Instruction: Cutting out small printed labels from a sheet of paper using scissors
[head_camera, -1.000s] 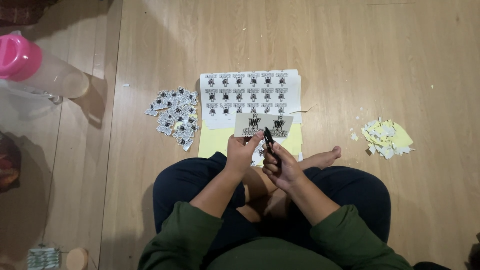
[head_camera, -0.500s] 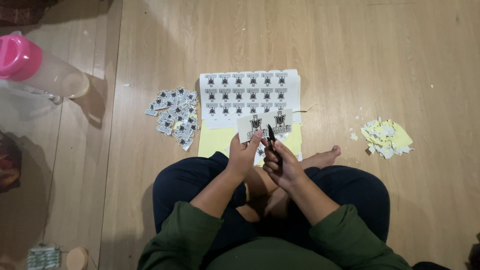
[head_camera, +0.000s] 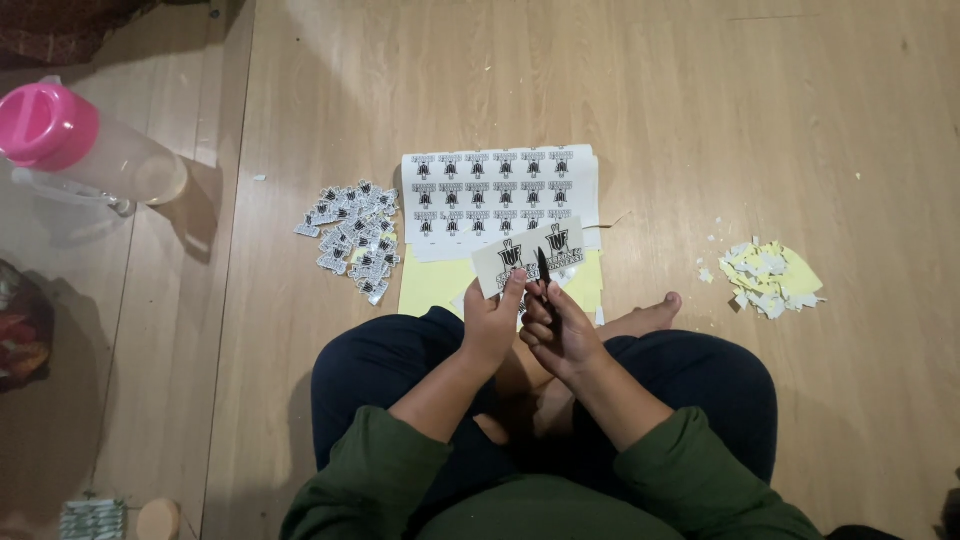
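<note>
With a heap of cut stickers (head_camera: 350, 238) on the left and a printed sheet (head_camera: 500, 195) uncut, the left hand (head_camera: 492, 325) pinches a two-sticker strip (head_camera: 527, 257) while the right hand (head_camera: 562, 335) grips scissors (head_camera: 543, 270).

1. Take the printed sheet (head_camera: 500, 200) on the floor (head_camera: 700, 120) as your landmark; it lies straight ahead of your crossed legs.
2. The paper strip (head_camera: 527, 257) sits at the sheet's near edge, overlapping it, pinched by your left hand (head_camera: 492, 325).
3. Your right hand (head_camera: 562, 335) is just right of the left one, with the scissors (head_camera: 543, 270) reaching up over the strip.
4. The pile of cut pieces (head_camera: 350, 235) lies on the floor just left of the sheet.
5. The heap of scraps (head_camera: 770, 278) lies well to the sheet's right.
6. The bottle (head_camera: 90, 145) lies far left of the sheet.
7. A plain sheet (head_camera: 435, 285) shows at the printed sheet's near side, partly under your hands.
</note>
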